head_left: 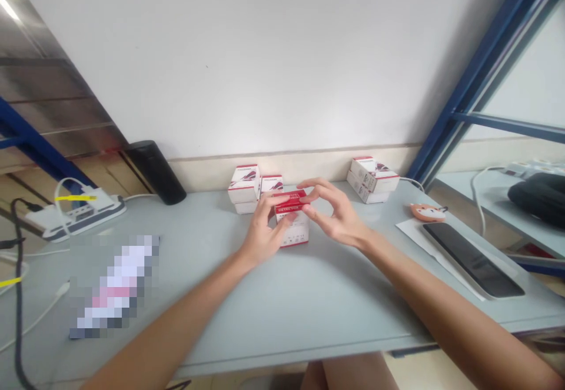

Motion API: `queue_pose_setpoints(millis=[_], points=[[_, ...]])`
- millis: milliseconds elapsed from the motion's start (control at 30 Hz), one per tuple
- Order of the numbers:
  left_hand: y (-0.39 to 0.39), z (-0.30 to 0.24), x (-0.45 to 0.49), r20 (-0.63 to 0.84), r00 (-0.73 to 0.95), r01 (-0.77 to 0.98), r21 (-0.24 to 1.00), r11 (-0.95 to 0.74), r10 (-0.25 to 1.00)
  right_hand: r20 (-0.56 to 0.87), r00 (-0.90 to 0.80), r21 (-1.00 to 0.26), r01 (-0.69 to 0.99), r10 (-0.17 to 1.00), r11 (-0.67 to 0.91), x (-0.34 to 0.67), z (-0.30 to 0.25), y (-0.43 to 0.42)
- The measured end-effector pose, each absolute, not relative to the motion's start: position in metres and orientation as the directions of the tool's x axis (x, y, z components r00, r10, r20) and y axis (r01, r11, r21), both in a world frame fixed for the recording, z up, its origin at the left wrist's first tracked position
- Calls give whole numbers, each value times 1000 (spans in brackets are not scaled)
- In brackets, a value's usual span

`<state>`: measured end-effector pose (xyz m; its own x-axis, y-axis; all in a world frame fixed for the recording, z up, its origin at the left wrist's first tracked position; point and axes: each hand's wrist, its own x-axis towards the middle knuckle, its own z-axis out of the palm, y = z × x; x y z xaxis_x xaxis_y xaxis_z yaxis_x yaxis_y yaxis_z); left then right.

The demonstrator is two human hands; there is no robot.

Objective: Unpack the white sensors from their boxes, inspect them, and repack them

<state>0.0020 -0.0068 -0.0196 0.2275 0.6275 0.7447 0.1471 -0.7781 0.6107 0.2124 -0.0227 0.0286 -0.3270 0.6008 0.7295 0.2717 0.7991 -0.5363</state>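
A small red and white box (293, 225) stands on the pale table (282, 307) in front of me. My left hand (265, 231) grips its left side, fingers curled round the red top flap. My right hand (335, 213) pinches the right end of that flap between thumb and fingertips. Behind the box are two stacks of like boxes (245, 189) by the wall, with another such box (272, 183) beside them.
A further stack of boxes (373, 178) sits at the back right. A black cylinder (154, 171) leans at the back left, near a white power strip (75, 213) with cables. A dark tablet (472, 259) and an orange fox-shaped item (427, 211) lie at right.
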Motion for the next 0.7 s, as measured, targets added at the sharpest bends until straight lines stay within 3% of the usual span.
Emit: queue_pose_setpoints(millis=[100, 200, 267, 367, 433, 500, 567, 633, 700], points=[[2, -23, 3, 785, 157, 156, 580, -800, 600, 694, -364, -551, 287, 621, 784, 213, 17, -18], [11, -19, 0, 762, -54, 136, 646, -751, 646, 500, -413, -743, 248, 761, 622, 205, -1, -14], [15, -12, -6, 751, -99, 155, 660, -735, 653, 341, -426, -868, 199, 838, 454, 198, -12, -12], [22, 1, -25, 794, -75, 388, 581, -715, 604, 358, -184, -898, 202, 915, 392, 190, -18, -8], [28, 3, -39, 794, -171, 553, 567, -610, 583, 480, 108, -840, 342, 871, 421, 187, -14, -2], [38, -2, -51, 698, -324, 562, 685, -463, 639, 611, 238, -721, 561, 755, 407, 184, -8, 5], [49, -12, -58, 455, -333, 388, 864, -320, 826, 703, 73, -519, 733, 708, 440, 177, -4, 13], [58, -24, -62, 391, -274, 328, 897, -297, 879, 702, -217, -309, 765, 678, 565, 165, -5, 18], [63, -33, -63, 376, -236, 299, 905, -301, 896, 670, -402, -198, 714, 624, 672, 150, -11, 22]])
